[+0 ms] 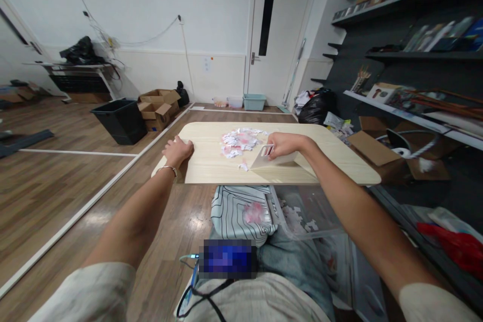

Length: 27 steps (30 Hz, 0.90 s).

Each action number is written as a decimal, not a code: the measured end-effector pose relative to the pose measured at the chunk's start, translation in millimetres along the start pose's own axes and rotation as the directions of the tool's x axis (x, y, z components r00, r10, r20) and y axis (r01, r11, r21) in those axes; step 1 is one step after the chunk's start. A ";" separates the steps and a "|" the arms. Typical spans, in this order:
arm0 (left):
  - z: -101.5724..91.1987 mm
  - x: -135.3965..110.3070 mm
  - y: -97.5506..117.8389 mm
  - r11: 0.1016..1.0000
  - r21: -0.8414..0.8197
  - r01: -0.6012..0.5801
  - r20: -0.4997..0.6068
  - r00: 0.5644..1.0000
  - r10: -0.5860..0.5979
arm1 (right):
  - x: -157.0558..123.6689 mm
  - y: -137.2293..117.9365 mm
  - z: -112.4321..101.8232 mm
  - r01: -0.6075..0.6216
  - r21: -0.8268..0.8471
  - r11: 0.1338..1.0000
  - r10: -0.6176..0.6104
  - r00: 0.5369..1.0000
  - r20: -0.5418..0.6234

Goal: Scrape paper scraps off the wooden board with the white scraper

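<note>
My right hand point(284, 145) grips a white flat scraper point(277, 162) by its slotted handle. The scraper stands tilted on edge on the pale wooden tabletop point(211, 173). Just left of it lies a heap of small white and pink paper scraps point(241, 139), with a few loose bits point(243, 166) closer to me. My left hand point(178, 151), a bracelet at its wrist, grips the table's left edge with bent fingers. Part of its grip is hidden.
Below the table's near edge, a striped cloth point(232, 211) lies on my lap beside a clear plastic bin point(313, 206) with white scraps. A blurred-out phone-like device point(227, 258) hangs close to me. Cardboard boxes point(377, 148) and shelves stand right; a black bin point(121, 119) stands left.
</note>
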<state>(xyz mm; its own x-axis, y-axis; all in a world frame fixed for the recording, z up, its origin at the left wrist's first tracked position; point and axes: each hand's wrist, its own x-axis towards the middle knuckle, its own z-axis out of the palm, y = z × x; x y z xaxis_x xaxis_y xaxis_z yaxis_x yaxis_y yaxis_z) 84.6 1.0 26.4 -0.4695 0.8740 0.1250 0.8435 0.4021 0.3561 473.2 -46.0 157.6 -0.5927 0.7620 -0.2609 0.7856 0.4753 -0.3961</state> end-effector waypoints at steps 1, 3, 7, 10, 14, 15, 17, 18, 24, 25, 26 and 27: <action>0.3 0.5 -0.2 1.000 0.001 0.001 0.006 1.000 -0.001 | 1.7 -2.1 -0.4 0.002 -0.007 1.000 -0.002 1.000 -0.001; 0.9 1.7 -0.7 1.000 0.000 0.001 0.009 1.000 -0.001 | 4.5 -6.3 -0.7 0.002 -0.022 1.000 -0.002 1.000 -0.002; 1.7 3.0 -1.3 1.000 -0.007 0.002 -0.003 1.000 -0.002 | 9.9 -16.5 0.9 -0.003 -0.068 0.998 0.005 1.000 0.023; 1.4 2.5 -1.3 1.000 -0.015 0.008 0.003 1.000 -0.008 | 11.9 -23.8 2.4 -0.024 -0.129 0.991 0.029 0.999 0.044; 1.0 1.4 -1.5 1.000 -0.022 0.013 0.001 1.000 -0.013 | 7.9 -29.4 2.1 -0.058 -0.186 0.981 0.074 0.994 0.079; 0.8 1.3 -1.7 1.000 -0.024 0.012 0.001 1.000 -0.012 | 6.0 -29.5 1.5 -0.067 -0.196 0.978 0.085 0.993 0.086; 0.4 1.0 -1.9 1.000 -0.028 0.007 0.006 1.000 -0.007 | 1.7 -27.2 -0.5 -0.092 -0.224 0.970 0.116 0.989 0.094; 0.0 0.8 -1.8 1.000 -0.030 0.005 0.011 1.000 -0.005 | -0.7 -24.4 -1.8 -0.109 -0.237 0.965 0.136 0.986 0.099; -2.9 -1.0 -0.2 0.999 -0.035 0.008 0.023 1.000 -0.007 | -26.7 17.5 -8.8 -0.183 -0.208 0.961 0.207 0.973 0.099; -3.1 -1.4 0.0 0.999 -0.035 0.007 0.022 1.000 -0.007 | -34.1 27.4 -9.9 -0.184 -0.178 0.967 0.204 0.974 0.098; -3.3 -1.8 0.3 0.999 -0.037 0.007 0.021 1.000 -0.006 | -42.3 37.4 -11.0 -0.188 -0.148 0.971 0.204 0.974 0.098; -3.5 -2.2 0.5 0.999 -0.038 0.007 0.018 1.000 -0.006 | -51.1 47.2 -12.3 -0.185 -0.118 0.976 0.197 0.975 0.105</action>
<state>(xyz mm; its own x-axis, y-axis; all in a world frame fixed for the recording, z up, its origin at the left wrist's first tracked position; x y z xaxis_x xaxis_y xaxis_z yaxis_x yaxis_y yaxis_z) 85.1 -1.7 29.6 -0.4697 0.8764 0.1061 0.8298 0.3972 0.3920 542.8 -57.1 163.0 -0.4412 0.7902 -0.4253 0.8970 0.3746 -0.2346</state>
